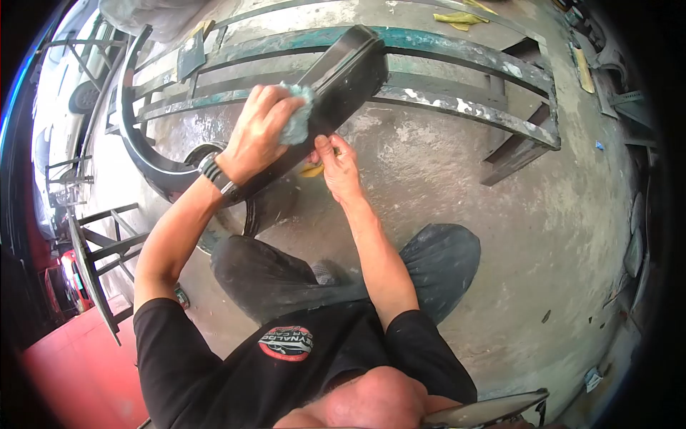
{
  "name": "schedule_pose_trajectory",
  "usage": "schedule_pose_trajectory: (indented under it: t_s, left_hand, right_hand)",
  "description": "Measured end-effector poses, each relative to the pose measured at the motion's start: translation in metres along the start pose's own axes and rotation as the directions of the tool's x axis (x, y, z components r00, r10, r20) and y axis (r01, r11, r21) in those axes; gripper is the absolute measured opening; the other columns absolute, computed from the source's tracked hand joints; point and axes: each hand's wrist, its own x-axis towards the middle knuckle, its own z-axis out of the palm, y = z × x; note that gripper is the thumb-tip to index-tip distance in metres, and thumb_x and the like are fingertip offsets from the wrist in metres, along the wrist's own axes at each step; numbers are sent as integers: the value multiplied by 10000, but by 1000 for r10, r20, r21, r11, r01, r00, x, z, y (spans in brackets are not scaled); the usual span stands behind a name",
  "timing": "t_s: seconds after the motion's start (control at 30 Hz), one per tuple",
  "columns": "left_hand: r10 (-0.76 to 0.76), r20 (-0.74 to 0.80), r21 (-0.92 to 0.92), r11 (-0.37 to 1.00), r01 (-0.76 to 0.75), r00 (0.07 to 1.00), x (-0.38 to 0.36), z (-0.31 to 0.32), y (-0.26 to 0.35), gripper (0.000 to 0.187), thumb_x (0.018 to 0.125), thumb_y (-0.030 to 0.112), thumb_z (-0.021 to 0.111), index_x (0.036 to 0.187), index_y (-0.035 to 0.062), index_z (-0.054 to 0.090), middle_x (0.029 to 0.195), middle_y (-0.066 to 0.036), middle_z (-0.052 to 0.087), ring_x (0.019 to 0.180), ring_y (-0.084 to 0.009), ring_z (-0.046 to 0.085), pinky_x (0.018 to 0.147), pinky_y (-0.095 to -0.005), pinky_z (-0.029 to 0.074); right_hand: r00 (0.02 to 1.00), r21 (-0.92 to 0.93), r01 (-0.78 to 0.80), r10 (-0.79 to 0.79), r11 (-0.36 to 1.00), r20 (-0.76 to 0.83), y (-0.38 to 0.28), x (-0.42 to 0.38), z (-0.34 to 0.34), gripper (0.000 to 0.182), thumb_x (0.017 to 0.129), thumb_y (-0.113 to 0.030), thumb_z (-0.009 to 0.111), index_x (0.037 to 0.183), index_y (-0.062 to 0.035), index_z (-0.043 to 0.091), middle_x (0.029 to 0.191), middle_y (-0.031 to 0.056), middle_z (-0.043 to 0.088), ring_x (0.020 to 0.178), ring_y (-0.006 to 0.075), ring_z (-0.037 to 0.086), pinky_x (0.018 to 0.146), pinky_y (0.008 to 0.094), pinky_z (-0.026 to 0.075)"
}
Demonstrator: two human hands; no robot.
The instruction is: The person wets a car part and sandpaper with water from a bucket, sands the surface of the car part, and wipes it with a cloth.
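Note:
A black curved car fender (346,82) lies at a slant across a paint-splattered metal rack, its arch curling round to the left. My left hand (257,132), with a watch on the wrist, is closed over a crumpled pale blue-green cloth (298,114) and presses it against the fender's upper face. Lower and to the right, my right hand (339,168) has its thumb and fingers closed at the fender's near edge. Its fingertips are partly hidden there.
The metal rack (464,107) stretches across the top, with a yellow cloth (461,19) behind it. A small metal stand (107,247) is at left beside a red surface (86,365). Under the fender sits a round container (204,154). Assorted parts (607,64) line the right side.

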Motion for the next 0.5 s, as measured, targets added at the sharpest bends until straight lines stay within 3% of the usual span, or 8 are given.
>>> schedule_pose_trajectory:
  t_s: [0.1,0.17,0.27,0.33,0.43,0.5]
  left_hand:
    - [-22,-39,46,999,24,999,50,21,5,585,625,-61,759,1187,16,616,1073,-178,579,1036,-394,583,906,-462,494]
    - [-74,-119,135,987,90,990,92,38,13,380,654,17,782,989,1,602,1035,-201,590,1010,-398,598,862,-466,519]
    - [-129,-123,122,982,144,984,108,43,19,364,691,43,790,987,-7,585,1020,-217,585,988,-414,601,860,-484,523]
    - [-208,-69,78,974,213,976,79,30,22,461,720,1,751,1156,12,604,1032,-206,575,968,-436,599,842,-486,511]
    - [-237,-16,53,970,238,971,25,5,30,390,729,-10,734,1103,10,627,1013,-202,579,962,-431,613,812,-480,510]
    - [-348,50,56,937,345,936,10,-12,30,391,714,-31,724,1096,16,658,1039,-195,595,971,-423,619,831,-468,517]
  right_hand:
    - [999,39,-45,45,998,3,1,0,0,428,1009,-421,706,844,-37,614,748,37,604,767,161,631,766,316,502]
    - [1000,71,-30,29,997,12,0,-5,2,423,1010,-411,708,845,-33,615,748,37,605,766,159,630,765,313,501]
    - [1000,33,-27,27,999,6,-2,-6,2,404,1016,-389,706,852,-30,620,748,36,608,763,153,626,756,309,497]
    - [999,-20,-31,30,999,-13,-3,-5,0,387,1024,-373,698,859,-31,627,749,34,614,760,146,622,746,306,493]
    - [999,-50,-37,36,998,-15,0,-5,0,365,1036,-357,682,872,-34,637,754,29,628,755,135,618,731,300,487]
    - [1000,-2,-11,11,1000,1,-1,-6,3,356,1042,-353,673,881,-37,642,757,26,638,749,128,616,723,296,483]
